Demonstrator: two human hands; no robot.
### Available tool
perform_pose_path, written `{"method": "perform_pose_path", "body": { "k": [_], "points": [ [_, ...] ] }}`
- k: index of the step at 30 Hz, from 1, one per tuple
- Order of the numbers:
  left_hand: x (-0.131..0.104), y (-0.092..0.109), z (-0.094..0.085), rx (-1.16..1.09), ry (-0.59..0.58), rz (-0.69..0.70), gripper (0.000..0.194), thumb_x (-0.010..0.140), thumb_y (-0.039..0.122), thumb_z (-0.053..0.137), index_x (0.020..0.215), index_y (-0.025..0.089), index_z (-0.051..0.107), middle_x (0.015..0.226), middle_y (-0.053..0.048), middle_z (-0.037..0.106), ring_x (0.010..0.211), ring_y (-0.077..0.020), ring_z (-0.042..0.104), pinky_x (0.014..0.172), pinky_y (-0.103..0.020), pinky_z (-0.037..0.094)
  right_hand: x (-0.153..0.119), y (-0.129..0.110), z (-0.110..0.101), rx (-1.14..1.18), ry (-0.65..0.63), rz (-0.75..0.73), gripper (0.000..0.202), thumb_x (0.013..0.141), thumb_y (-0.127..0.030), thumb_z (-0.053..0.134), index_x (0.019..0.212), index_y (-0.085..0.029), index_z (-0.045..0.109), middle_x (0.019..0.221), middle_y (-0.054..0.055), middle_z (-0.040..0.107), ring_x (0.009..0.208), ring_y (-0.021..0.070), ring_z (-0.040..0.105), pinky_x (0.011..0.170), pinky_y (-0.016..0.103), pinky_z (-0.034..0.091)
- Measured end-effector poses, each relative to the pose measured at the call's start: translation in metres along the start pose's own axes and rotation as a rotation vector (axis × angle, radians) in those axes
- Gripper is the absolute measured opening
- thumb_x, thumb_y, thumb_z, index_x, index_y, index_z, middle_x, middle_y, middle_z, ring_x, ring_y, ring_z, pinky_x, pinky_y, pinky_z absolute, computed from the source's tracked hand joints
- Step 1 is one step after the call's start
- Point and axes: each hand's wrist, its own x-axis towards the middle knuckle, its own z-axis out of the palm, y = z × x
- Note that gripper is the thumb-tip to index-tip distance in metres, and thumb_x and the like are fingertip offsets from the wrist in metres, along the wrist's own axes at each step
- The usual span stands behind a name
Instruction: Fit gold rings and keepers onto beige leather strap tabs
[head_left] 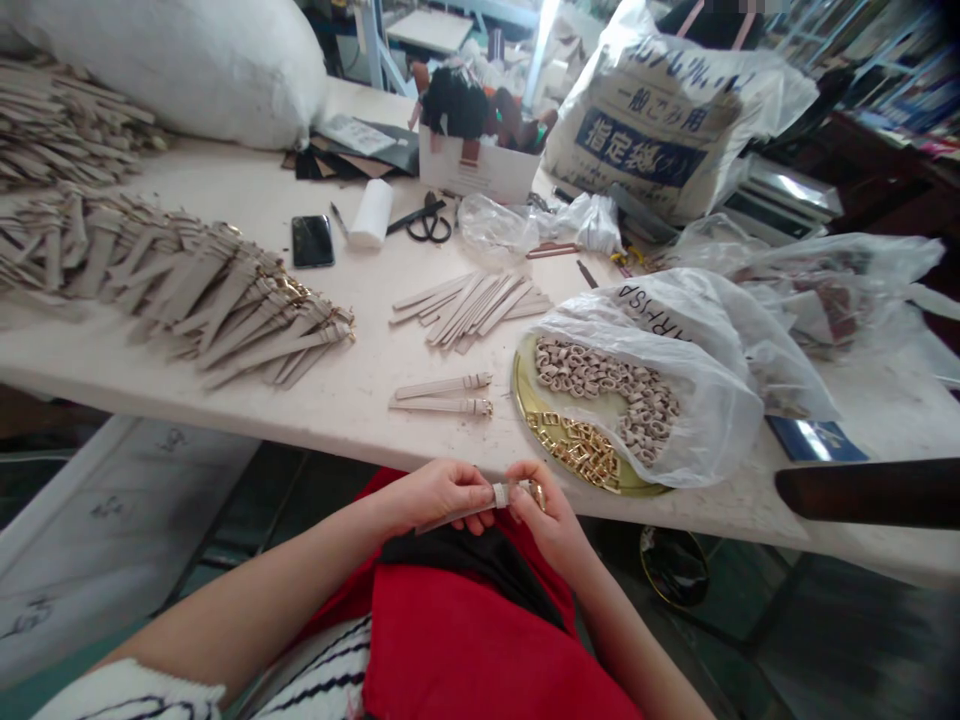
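Observation:
Just in front of the table edge, my left hand (454, 497) pinches a beige strap (500, 494) by its long part. My right hand (541, 508) is closed on the strap's other end, where a gold buckle (537, 495) shows between the fingers. A narrow band wraps the strap between both hands. Two finished-looking straps (442, 405) with buckles lie on the table beyond. To the right, a round gold tray (519, 372) carries gold buckles (577, 447) and beige loops (600, 380); the loops spill from a clear plastic bag (705, 400).
Plain strips (480, 303) lie mid-table. A large heap of buckled straps (217, 280) covers the left. Farther back are a phone (312, 241), a white roll (370, 213), scissors (429, 225) and a white box (480, 165). A dark bar (862, 490) juts in at right.

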Motion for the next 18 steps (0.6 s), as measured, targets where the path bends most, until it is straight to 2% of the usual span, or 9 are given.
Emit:
{"method": "perform_pose_path", "body": {
  "k": [3,6,10,13,16,18],
  "points": [
    [0.001,-0.002,0.001,-0.011,0.008,0.018,0.034,0.066,0.044,0.063,0.076,0.012,0.059,0.07,-0.002,0.065,0.06,-0.0101,0.059,0.054,-0.02,0.04,-0.002,0.001,0.0,-0.112,0.031,-0.06,0.018,0.082,-0.03,0.046,0.097,-0.02,0.047,0.066,-0.004,0.043,0.057,0.0107,0.041,0.056,0.023,0.036],
    [0.004,-0.002,0.004,0.001,0.051,0.052,0.03,0.065,0.04,0.065,0.074,0.012,0.059,0.064,-0.001,0.063,0.058,-0.0101,0.058,0.056,-0.021,0.041,-0.004,0.003,-0.002,-0.153,-0.013,-0.088,0.019,0.083,-0.029,0.045,0.099,-0.019,0.049,0.074,-0.001,0.049,0.064,0.0119,0.045,0.062,0.025,0.038],
    [0.006,0.001,0.006,0.034,0.049,0.083,0.028,0.067,0.039,0.062,0.074,0.013,0.057,0.062,0.0,0.063,0.058,-0.0109,0.059,0.057,-0.022,0.043,-0.004,0.008,0.0,-0.065,-0.04,-0.064,0.026,0.087,-0.033,0.042,0.108,-0.02,0.046,0.065,-0.004,0.044,0.056,0.0105,0.041,0.054,0.023,0.035],
    [0.005,0.003,0.003,0.078,0.04,0.08,0.028,0.068,0.04,0.061,0.074,0.013,0.058,0.063,0.0,0.063,0.06,-0.0117,0.059,0.058,-0.022,0.044,-0.002,0.013,0.002,-0.053,0.027,-0.11,0.03,0.09,-0.036,0.034,0.113,-0.019,0.044,0.06,-0.004,0.041,0.052,0.0109,0.04,0.051,0.023,0.034],
    [0.004,0.002,0.002,0.086,0.049,0.1,0.028,0.068,0.04,0.061,0.077,0.013,0.058,0.066,0.0,0.063,0.06,-0.0115,0.059,0.058,-0.022,0.044,0.001,0.013,0.003,-0.211,0.144,-0.184,0.03,0.09,-0.035,0.036,0.113,-0.019,0.045,0.061,-0.004,0.044,0.053,0.0114,0.042,0.051,0.024,0.033],
    [0.004,0.0,0.004,0.069,0.067,0.129,0.03,0.068,0.04,0.061,0.079,0.013,0.057,0.07,-0.001,0.063,0.062,-0.0114,0.059,0.059,-0.022,0.045,0.002,0.012,0.004,-0.277,0.16,-0.21,0.029,0.089,-0.034,0.038,0.112,-0.019,0.046,0.062,-0.003,0.045,0.054,0.0117,0.043,0.052,0.024,0.034]
  ]
}}
